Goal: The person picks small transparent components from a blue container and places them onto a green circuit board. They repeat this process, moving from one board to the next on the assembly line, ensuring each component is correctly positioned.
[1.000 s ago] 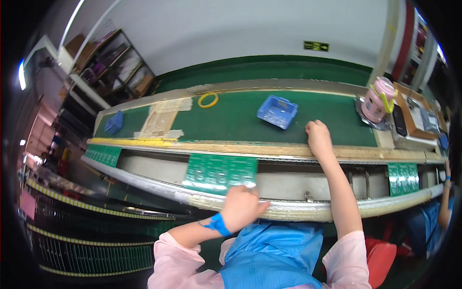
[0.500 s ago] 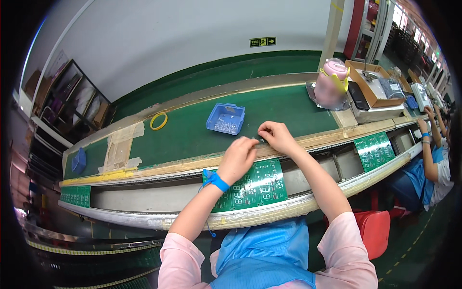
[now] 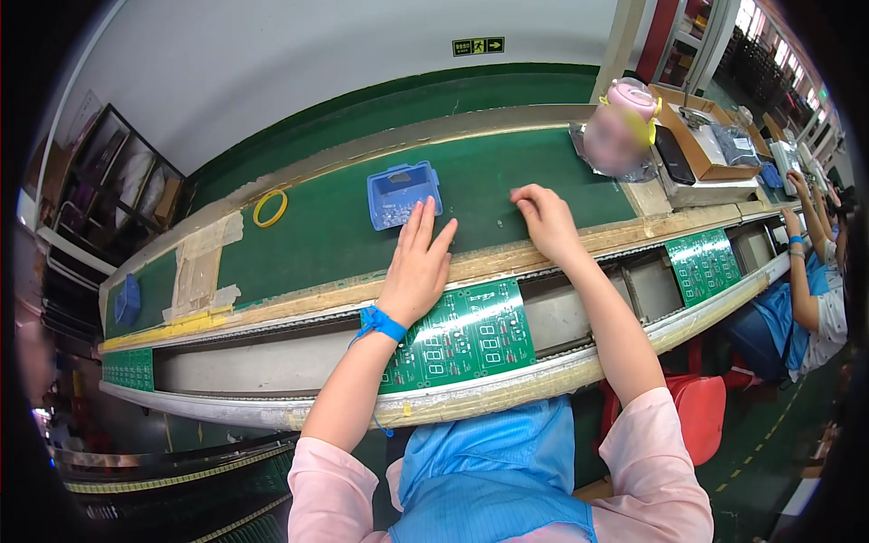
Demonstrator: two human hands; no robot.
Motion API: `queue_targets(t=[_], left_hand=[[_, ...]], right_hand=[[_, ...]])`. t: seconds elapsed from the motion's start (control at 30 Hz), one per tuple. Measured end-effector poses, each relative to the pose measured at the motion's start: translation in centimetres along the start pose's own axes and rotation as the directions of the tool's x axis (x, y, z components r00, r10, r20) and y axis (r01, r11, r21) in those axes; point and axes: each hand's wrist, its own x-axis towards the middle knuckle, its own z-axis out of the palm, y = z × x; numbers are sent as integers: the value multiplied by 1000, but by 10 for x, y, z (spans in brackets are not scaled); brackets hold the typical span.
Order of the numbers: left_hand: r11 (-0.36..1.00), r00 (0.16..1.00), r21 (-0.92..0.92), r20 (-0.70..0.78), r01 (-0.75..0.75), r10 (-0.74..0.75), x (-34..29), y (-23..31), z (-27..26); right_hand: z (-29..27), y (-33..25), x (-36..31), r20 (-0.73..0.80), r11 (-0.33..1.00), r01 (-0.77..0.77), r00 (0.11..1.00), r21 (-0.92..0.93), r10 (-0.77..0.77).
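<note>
1. We hold our left hand (image 3: 415, 276) over the near edge of the green-topped counter (image 3: 330, 240), its fingers stretched out and released; a blue band (image 3: 384, 323) circles the wrist.
2. Its fingertips overlap the near right corner of a blue, open-topped plastic bin (image 3: 404, 185); we cannot tell whether they touch it. Small clear pieces (image 3: 391, 215) lie in the bin, on the counter.
3. We have our right hand (image 3: 552, 226) to the right of the bin, its fingers curled, thumb and forefinger close together; whether they grasp anything, we cannot tell. A tiny clear piece (image 3: 499, 223) lies on the counter just left of it.
4. Nearer us, a green rectangular circuit board (image 3: 484, 339) lies across the metal track, partly hidden by our left wrist and hand.
5. We see a yellow ring (image 3: 260, 210) left of the bin and a pink bottle with a yellow strap (image 3: 626, 96) farther right.
</note>
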Motion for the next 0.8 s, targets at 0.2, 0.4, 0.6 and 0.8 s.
queue_targets(t=[0.2,0.4,0.6,0.8], left_hand=[[994,988,-110,150,-27,44,-2,-1,7],[983,988,-182,154,19,10,-5,-5,14],[971,994,-223,89,87,-69,-1,5,8],[992,984,-123,173,-8,30,-3,0,11]], right_hand=[[18,-20,-8,152,985,158,978,-74,-145],[48,-43,-18,132,986,161,978,36,-164],[53,-27,-10,239,690,-355,935,630,263],[26,-18,-3,218,611,-444,886,655,410]])
